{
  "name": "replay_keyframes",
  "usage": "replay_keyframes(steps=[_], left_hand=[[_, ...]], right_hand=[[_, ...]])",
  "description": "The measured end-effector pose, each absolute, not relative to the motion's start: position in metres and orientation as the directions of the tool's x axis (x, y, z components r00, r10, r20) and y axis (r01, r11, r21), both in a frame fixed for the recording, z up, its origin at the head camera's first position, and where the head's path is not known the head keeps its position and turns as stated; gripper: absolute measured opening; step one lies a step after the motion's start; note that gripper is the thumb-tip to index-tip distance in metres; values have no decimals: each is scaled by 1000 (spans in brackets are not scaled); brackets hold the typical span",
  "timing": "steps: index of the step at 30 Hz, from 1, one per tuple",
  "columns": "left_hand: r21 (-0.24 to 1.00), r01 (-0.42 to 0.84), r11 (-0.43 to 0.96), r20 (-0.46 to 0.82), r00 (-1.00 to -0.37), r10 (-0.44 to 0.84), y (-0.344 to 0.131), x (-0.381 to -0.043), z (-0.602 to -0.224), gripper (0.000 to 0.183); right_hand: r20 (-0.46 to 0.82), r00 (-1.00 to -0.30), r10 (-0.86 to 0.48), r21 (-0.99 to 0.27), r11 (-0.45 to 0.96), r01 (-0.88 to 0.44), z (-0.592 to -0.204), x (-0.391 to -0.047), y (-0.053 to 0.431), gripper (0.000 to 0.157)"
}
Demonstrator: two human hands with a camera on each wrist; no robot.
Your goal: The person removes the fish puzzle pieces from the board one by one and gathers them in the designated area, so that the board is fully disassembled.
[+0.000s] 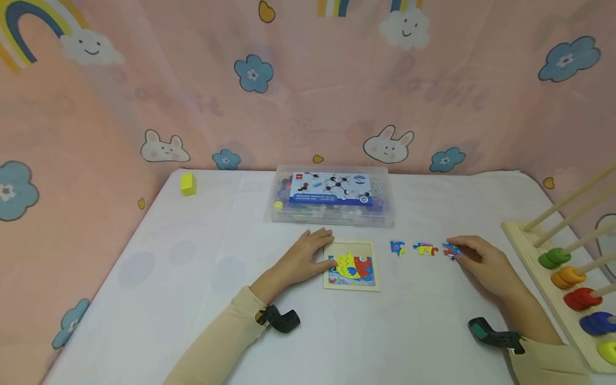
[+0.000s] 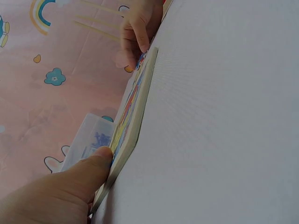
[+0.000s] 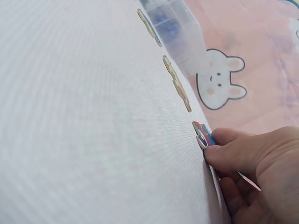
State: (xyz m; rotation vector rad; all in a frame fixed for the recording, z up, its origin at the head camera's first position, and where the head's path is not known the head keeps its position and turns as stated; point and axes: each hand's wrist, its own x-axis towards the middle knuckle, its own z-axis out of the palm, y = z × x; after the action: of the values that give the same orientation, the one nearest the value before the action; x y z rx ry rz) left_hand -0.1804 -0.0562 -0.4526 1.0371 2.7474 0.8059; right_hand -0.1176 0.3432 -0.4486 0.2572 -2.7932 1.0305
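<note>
My left hand (image 1: 302, 258) rests at the left side of a wooden puzzle board (image 1: 352, 290), its thumb on the board and its fingers stretched past the upper left corner. Yellow, red and blue pieces fill the lower part of the board; bare wood shows along the top. Between thumb and forefinger, my right hand (image 1: 488, 264) pinches a red-and-blue puzzle piece (image 3: 202, 135) at the table surface. To its left lie a yellow-and-red puzzle piece (image 1: 425, 248) and a blue-and-yellow puzzle piece (image 1: 397, 247). The right wrist view shows these two flat on the cloth.
Behind the board stands a clear plastic box (image 1: 332, 215) with a molecular model kit label. A yellow block (image 1: 188, 184) sits at the far left corner. On the right, beside my forearm, is a wooden peg stand (image 1: 544, 267) with coloured rings.
</note>
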Motion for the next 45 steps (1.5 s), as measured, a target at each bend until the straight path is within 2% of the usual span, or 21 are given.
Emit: replay_keyframes(steps=[12,21,26,34,39,45], left_hand=[[516,583,627,85,-764,640,-57,-181,-450,65],[510,593,623,90,-757,647,-55,-180,-453,64],[480,608,633,84,-750,657,-55,-180,-452,64],[422,622,660,54,-744,666,-55,-177,-447,64],[408,594,693,37,-770,637,-53,-166,-444,64],[415,558,718,46,-802,596,-53,-147,-443,62]], right_hand=[[236,-966,-107,-627,743,-235,-453,-118,342,29],[183,-981,-70,-657,733,-175,-450,-113,343,36],[206,-976,-65,-659,729,-188,-444,-113,337,38],[154,-985,-78,-641,751,-160,-422,-112,307,39],[151,-981,-124,-607,772,-191,-418,-115,282,37],[110,-975,-194,-647,730,-218,-415,-119,250,38]])
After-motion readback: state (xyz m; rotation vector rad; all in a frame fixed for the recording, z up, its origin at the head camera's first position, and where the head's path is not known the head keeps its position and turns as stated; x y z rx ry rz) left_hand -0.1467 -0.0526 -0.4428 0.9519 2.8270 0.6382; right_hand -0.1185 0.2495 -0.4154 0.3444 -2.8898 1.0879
